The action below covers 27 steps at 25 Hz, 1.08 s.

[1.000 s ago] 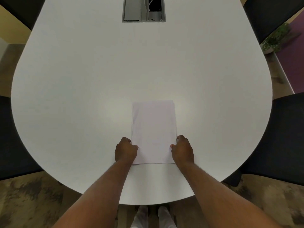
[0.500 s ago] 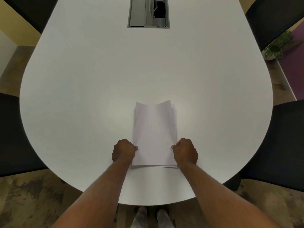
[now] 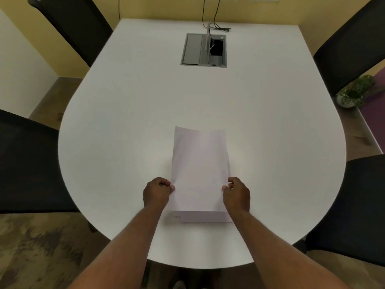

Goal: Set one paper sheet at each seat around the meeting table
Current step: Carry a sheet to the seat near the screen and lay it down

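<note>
A stack of white paper sheets (image 3: 200,170) is held above the near end of the white meeting table (image 3: 129,126). My left hand (image 3: 157,192) pinches its left edge and my right hand (image 3: 237,193) pinches its right edge. The far end of the stack is raised and bowed. One sheet or more lies flat on the table under the near end (image 3: 206,218), showing below the lifted stack.
Black chairs stand at the near left (image 3: 27,163), near right (image 3: 362,207), far left (image 3: 77,28) and far right (image 3: 350,44). A grey cable box (image 3: 193,50) with black cables sits in the table's far middle. A potted plant (image 3: 354,92) stands on the floor at right.
The stack lay flat between my hands a second ago. Both hands have lifted it off the table, its far end rising and bending. My view has tilted up, showing the far wall.
</note>
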Tool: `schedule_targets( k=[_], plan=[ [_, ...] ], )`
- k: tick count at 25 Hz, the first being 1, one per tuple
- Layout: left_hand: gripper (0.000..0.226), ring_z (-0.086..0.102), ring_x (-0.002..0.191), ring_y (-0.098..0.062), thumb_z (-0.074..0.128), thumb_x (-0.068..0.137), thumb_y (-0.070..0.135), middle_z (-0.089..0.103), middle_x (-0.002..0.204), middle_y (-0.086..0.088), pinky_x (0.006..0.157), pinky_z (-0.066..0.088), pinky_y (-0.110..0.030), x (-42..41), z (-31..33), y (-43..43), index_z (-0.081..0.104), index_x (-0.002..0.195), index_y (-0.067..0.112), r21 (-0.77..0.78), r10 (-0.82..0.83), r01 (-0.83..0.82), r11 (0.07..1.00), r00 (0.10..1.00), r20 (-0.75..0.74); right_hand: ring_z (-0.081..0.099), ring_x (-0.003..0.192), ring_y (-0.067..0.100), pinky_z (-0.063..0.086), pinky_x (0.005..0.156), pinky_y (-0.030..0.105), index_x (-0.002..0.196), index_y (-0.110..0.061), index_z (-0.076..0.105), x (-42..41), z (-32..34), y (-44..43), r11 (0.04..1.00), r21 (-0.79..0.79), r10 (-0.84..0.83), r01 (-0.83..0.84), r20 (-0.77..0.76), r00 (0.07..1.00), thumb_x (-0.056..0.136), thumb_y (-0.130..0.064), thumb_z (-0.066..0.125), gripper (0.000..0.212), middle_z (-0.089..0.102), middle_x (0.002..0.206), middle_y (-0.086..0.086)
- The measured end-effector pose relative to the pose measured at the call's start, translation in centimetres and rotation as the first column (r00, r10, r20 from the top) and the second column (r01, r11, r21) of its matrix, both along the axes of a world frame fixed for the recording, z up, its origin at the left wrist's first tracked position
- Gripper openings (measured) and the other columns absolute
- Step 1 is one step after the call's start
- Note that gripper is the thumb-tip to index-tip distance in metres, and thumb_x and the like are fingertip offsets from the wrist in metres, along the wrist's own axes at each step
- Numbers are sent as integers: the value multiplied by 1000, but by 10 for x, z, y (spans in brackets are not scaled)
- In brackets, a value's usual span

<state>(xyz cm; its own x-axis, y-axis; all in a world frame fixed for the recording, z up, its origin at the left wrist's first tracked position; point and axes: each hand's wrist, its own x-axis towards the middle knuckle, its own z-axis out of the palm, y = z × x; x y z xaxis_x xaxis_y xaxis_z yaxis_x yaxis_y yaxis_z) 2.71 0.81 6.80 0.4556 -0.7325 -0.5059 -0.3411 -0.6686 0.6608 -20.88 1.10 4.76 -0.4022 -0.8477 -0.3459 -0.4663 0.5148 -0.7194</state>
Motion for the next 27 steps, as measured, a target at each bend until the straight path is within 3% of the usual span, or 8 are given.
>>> schedule_targets(
  k=[3, 6, 9, 13, 20, 24, 27],
  plan=[
    [19, 67, 85, -16, 80, 77, 17, 72, 77, 7, 75, 45, -25, 8, 19, 5, 75, 94, 23, -87, 56, -61, 994, 997, -59, 65, 84, 21, 53, 78, 32, 92, -19, 65, 7, 21, -5, 998, -67, 3, 0, 38, 999, 90, -8, 66, 11, 64, 83, -10],
    [14, 70, 90, -19, 80, 79, 17, 76, 88, 1, 86, 53, -32, 19, 39, 10, 76, 92, 20, -153, 127, -145, 978, 984, -124, 61, 78, 16, 45, 70, 27, 81, -23, 61, 17, 46, -14, 990, -141, 19, -9, 66, 998, 89, -10, 68, 16, 62, 79, -14],
    [10, 71, 91, -23, 79, 81, 15, 77, 93, -6, 91, 53, -34, 34, 60, 12, 75, 90, 16, -214, 174, -214, 953, 966, -191, 62, 77, 15, 41, 64, 23, 80, -21, 64, 28, 68, -25, 978, -208, 39, -11, 134, 990, 88, -12, 70, 14, 66, 79, -11],
    [7, 67, 84, -21, 73, 85, 9, 74, 87, -4, 76, 49, -25, 62, 94, 15, 73, 81, 16, -303, 185, -266, 915, 945, -270, 63, 76, 6, 41, 62, 16, 82, -20, 69, 53, 102, -39, 946, -317, 131, -62, 202, 971, 88, -11, 70, 12, 69, 80, -9],
    [10, 69, 87, -26, 66, 92, 11, 75, 95, -11, 75, 51, -26, 141, 147, 12, 73, 93, 5, -417, 201, -276, 866, 956, -216, 65, 79, 11, 46, 66, 22, 82, -21, 69, 130, 150, -56, 896, -429, 255, -117, 280, 926, 89, -11, 67, 13, 71, 82, -9],
    [11, 70, 93, -29, 65, 93, 14, 74, 96, -10, 80, 53, -31, 196, 163, 6, 73, 94, 6, -455, 194, -261, 851, 962, -190, 64, 78, 12, 47, 66, 23, 81, -23, 68, 184, 165, -61, 867, -483, 285, -124, 275, 918, 90, -9, 66, 16, 70, 82, -10],
    [10, 70, 92, -28, 65, 94, 16, 74, 94, -7, 75, 53, -29, 242, 171, 4, 73, 92, 9, -466, 180, -243, 851, 968, -175, 64, 78, 10, 47, 66, 22, 84, -23, 68, 231, 171, -62, 850, -516, 278, -101, 277, 920, 91, -10, 65, 15, 70, 82, -11]
  ],
)
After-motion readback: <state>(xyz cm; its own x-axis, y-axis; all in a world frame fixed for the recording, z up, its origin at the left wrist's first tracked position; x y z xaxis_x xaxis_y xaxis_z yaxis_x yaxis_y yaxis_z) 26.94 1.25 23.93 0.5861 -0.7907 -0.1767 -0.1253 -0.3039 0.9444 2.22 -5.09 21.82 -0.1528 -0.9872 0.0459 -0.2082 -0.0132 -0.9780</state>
